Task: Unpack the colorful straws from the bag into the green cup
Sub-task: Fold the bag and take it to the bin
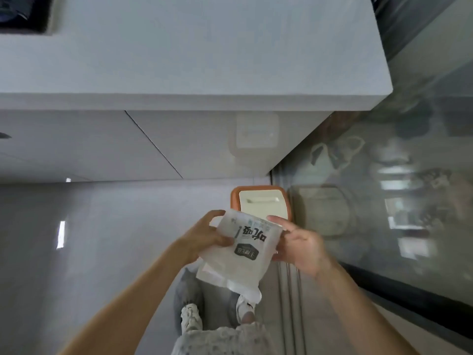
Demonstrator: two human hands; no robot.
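A translucent white plastic bag (243, 254) with black printed characters hangs in front of me, above the floor. My left hand (204, 234) grips its left edge, thumb over the front. My right hand (299, 242) holds the right edge, with the index finger stretched along the top. The bag looks flat and I see no coloured straws through it. No green cup is in view.
A bin with an orange rim and cream swing lid (261, 203) stands on the floor just beyond the bag. A grey counter (204, 60) juts out above it. A glass panel (384, 188) runs along the right. My legs and shoes (190, 316) are below.
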